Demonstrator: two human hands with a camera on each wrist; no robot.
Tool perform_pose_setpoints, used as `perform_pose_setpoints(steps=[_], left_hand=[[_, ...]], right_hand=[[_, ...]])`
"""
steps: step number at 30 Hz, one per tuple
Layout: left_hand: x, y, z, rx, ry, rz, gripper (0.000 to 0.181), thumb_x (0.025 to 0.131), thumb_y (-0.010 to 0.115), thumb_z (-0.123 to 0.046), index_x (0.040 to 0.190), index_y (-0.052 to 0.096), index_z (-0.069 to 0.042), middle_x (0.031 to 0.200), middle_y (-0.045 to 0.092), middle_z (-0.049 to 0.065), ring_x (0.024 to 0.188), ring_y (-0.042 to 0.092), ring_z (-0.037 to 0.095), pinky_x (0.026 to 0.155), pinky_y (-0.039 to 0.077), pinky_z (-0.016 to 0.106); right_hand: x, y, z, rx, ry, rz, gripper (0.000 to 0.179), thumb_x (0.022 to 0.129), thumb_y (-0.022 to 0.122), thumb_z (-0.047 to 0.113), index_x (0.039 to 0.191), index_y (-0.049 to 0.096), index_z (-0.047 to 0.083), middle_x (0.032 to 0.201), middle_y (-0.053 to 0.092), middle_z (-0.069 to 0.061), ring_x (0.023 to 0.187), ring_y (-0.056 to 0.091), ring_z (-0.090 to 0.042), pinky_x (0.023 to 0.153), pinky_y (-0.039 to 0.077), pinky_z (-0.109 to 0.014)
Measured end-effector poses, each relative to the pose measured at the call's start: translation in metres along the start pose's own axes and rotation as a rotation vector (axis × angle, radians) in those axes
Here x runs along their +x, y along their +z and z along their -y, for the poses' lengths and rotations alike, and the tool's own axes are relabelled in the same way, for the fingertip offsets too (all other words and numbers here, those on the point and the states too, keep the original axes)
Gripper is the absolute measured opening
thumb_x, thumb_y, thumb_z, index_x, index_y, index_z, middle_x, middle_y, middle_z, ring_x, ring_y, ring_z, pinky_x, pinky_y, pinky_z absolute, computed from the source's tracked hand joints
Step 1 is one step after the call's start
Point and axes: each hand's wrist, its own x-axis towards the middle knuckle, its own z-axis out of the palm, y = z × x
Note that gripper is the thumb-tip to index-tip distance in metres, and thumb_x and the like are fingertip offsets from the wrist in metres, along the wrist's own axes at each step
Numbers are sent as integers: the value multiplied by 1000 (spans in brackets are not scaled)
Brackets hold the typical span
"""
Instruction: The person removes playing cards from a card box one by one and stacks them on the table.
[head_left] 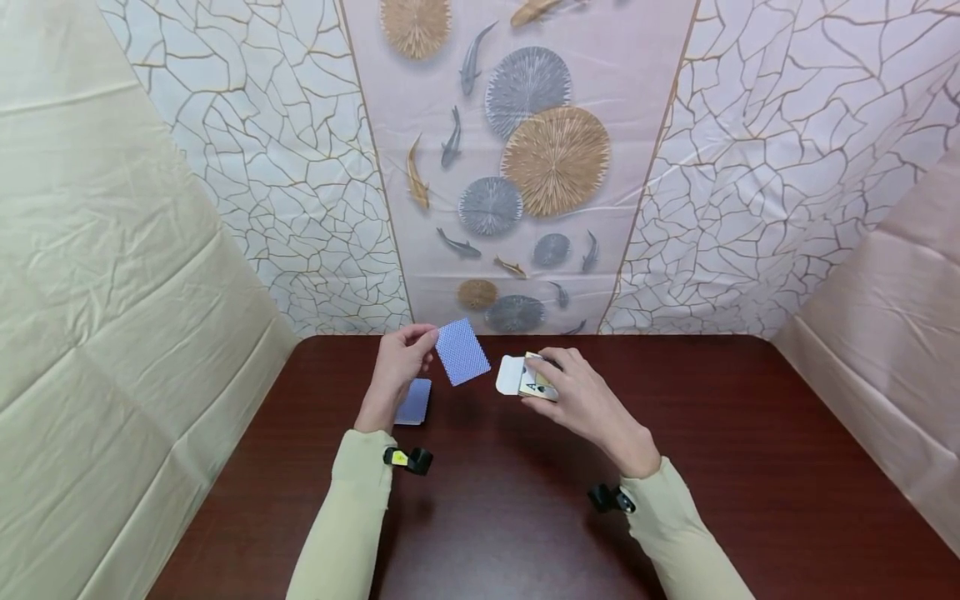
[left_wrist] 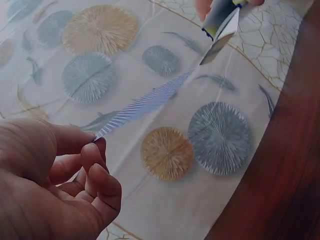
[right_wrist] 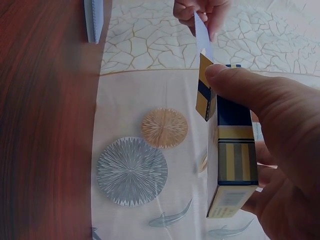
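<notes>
My left hand (head_left: 402, 360) pinches a blue-patterned playing card (head_left: 462, 352) by its corner, between thumb and fingertip. In the left wrist view the card (left_wrist: 150, 106) is seen nearly edge-on. To its right, my right hand (head_left: 581, 390) grips a card box (head_left: 542, 385) whose white flap (head_left: 509, 375) hangs open toward the card. An ace shows on the box's upper face. Dark blue and gold bands run along the box's side (right_wrist: 237, 155) in the right wrist view. A stack of blue-backed cards (head_left: 414, 402) lies on the table, partly hidden behind my left wrist.
The dark red-brown table (head_left: 495, 517) reaches back to a patterned cloth backdrop (head_left: 525, 250) with fish and round motifs. Pale cloth walls (head_left: 135, 333) flank both sides. Small black cameras (head_left: 420, 461) are strapped to the wrists.
</notes>
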Motion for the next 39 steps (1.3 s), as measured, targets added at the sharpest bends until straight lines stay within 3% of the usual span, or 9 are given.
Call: perform_pose_setpoints(steps=[11,25,30,34,39], left_hand=[[17,-13,4,102,-29,22,25,97,61,-20,115,70,-5,74,57,-2,64,51,11,54,42,21],[33,-37,12,237,-63,76,28,98,61,-25,119,70,-10,85,59,-2,82,56,21,57,43,21],[40,-41,19,265,-74,91,27,98,61,-25,117,71,-9,81,58,-3,73,54,16,56,41,22],[43,-45,26,276,-118,93,25,99,60,-26,115,70,-11,82,57,-1,74,53,16,66,47,31],[47,-52,35,288,-150,95,24,100,58,-24,116,68,-10,87,58,2,84,55,26,78,49,43]], right_hand=[[0,0,0,-10,5,12,53,74,86,31,118,67,10,115,62,-14,99,56,-29,77,49,-40],[0,2,0,-9,23,49,51,77,84,30,121,65,11,116,62,-14,97,55,-29,77,49,-39],[0,3,1,-2,30,59,51,78,83,30,121,65,11,116,62,-14,97,55,-29,77,49,-39],[0,2,2,6,33,64,51,78,83,31,121,66,11,116,62,-14,97,55,-29,78,50,-40],[0,3,3,6,31,66,51,78,83,31,121,66,11,115,62,-14,97,55,-28,78,49,-39]])
